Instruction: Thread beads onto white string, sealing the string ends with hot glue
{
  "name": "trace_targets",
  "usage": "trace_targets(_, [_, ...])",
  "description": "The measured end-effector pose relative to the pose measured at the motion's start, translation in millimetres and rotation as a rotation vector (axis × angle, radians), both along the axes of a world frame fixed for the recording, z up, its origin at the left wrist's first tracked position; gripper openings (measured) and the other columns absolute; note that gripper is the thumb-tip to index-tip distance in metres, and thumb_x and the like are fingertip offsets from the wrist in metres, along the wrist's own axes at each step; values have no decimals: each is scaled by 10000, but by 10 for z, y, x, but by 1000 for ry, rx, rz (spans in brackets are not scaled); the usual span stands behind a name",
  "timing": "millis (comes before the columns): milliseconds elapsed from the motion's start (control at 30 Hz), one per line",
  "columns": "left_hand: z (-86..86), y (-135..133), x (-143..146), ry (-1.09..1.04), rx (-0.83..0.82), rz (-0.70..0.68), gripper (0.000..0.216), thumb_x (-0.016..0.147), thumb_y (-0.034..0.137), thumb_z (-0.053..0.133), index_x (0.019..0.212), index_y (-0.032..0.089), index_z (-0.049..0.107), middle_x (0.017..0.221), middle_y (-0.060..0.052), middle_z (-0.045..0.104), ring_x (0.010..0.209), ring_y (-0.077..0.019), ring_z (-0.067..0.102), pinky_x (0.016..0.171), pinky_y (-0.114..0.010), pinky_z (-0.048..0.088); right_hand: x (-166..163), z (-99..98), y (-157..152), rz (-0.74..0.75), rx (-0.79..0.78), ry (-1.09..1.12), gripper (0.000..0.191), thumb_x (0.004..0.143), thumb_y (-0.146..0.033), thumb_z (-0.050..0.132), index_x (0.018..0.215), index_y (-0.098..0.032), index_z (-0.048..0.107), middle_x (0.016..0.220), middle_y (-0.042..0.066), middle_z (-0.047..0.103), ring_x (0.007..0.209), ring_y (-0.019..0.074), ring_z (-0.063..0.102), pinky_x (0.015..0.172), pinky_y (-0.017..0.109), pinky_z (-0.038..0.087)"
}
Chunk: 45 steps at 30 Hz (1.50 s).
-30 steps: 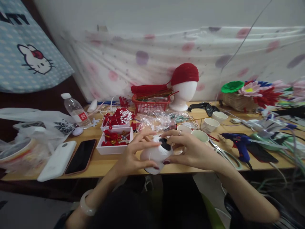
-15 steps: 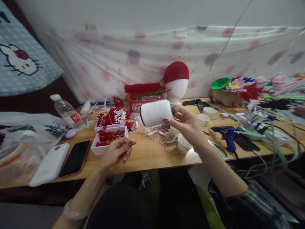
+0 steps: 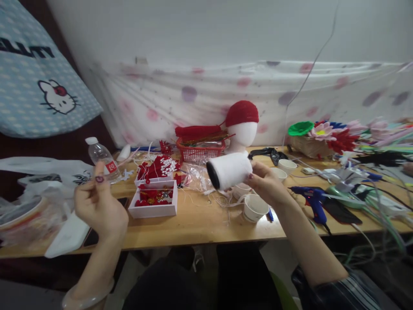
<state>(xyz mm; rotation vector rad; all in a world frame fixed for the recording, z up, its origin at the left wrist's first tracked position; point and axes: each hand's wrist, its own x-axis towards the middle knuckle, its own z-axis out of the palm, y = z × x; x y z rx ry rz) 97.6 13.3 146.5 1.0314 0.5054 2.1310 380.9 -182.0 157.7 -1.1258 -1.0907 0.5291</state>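
Observation:
My right hand [image 3: 266, 183] grips a large spool of white thread [image 3: 229, 171], held on its side above the wooden table [image 3: 200, 226], black core end facing left. My left hand [image 3: 98, 202] is raised at the left, well apart from the spool, with fingers pinched together; what they pinch is too fine to make out. Below and between the hands sits a white box of red beads and ornaments [image 3: 155, 200], with a second box of red and pearl pieces [image 3: 158, 165] behind it.
Paper cups [image 3: 254, 207] stand under the spool. A blue glue gun [image 3: 311, 198], scissors and cables lie to the right. A red basket [image 3: 200, 150], a foam head with a red cap [image 3: 241, 125] and paper flowers [image 3: 325, 133] line the back. A water bottle [image 3: 103, 157], a power bank [image 3: 67, 234] and bags sit left.
My left hand has risen from the table edge and swung out to the left, pinched. My right hand has kept the spool aloft, now turned so its black end faces left.

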Motion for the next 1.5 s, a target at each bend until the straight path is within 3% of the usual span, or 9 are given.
trace_targets(100, [-49, -143, 69, 436, -6, -163, 60, 841, 288, 697, 812, 262, 652, 1308, 18, 665, 1350, -228, 489, 1185, -445, 287, -11, -9, 37, -125, 78, 53, 302, 748, -481, 791, 843, -254, 616, 782, -33, 672, 722, 147, 662, 698, 294, 562])
trace_targets(200, [-20, -311, 307, 672, -50, -541, 155, 846, 372, 681, 829, 218, 694, 1196, -61, 728, 1230, -283, 593, 1133, -488, 360, -129, 28, 92, -177, 105, 45, 296, 747, -474, 793, 869, -260, 629, 750, -41, 662, 702, 145, 652, 690, 295, 568])
trace_targets(267, [27, -411, 548, 531, -295, -957, 164, 792, 293, 747, 915, 187, 721, 1197, -71, 725, 1272, -249, 558, 1164, -392, 321, -229, 73, 132, -196, 113, 16, 304, 751, -478, 785, 908, -262, 640, 771, -31, 673, 715, 157, 655, 684, 309, 577])
trace_targets(467, [217, -672, 993, 444, -604, -1336, 241, 975, 206, 458, 946, 123, 683, 991, -142, 748, 898, -192, 724, 870, -336, 561, -437, 255, 181, -287, 156, -150, 255, 798, -450, 736, 885, -237, 627, 1156, 52, 667, 993, 220, 661, 840, 394, 577])
trace_targets(600, [315, -774, 896, 470, -738, -1541, 276, 978, 196, 451, 892, 75, 683, 655, -73, 639, 492, -110, 597, 484, -219, 504, -471, 309, 152, -352, 139, -294, 236, 775, -398, 755, 844, -222, 614, 1303, 84, 551, 1175, 259, 569, 930, 435, 545])
trace_targets(767, [384, -520, 617, 333, -770, -1407, 339, 968, 225, 498, 637, 154, 496, 437, 106, 294, 289, -22, 230, 295, -130, 126, -406, 253, 34, -255, -63, -472, 212, 700, -294, 798, 812, -206, 641, 1290, 110, 533, 1112, 287, 580, 923, 500, 532])
trace_targets(967, [347, -41, 367, 107, -715, -1074, 295, 984, 218, 478, 694, 169, 467, 404, 137, 237, 263, -14, 191, 298, -125, 87, -295, 137, -104, 60, -254, -565, 270, 706, -317, 817, 929, -214, 705, 1304, 106, 566, 1165, 295, 573, 932, 444, 521])
trace_targets(1167, [198, 54, 371, 30, -742, -976, 293, 985, 184, 459, 694, 163, 484, 398, 142, 226, 253, -21, 190, 282, -139, 123, -253, 97, -100, 217, -256, -469, 248, 862, -427, 662, 966, -207, 617, 1092, 76, 671, 1020, 232, 656, 860, 378, 554])
trace_targets(1500, [239, 81, 255, -80, -608, -850, 315, 982, 220, 482, 669, 192, 455, 416, 124, 228, 281, -35, 213, 313, -170, 169, -496, -353, 61, -58, -323, -685, 945, 781, -232, 714, 1532, -282, 143, 1303, 131, 605, 1170, 283, 612, 1031, 535, 436])
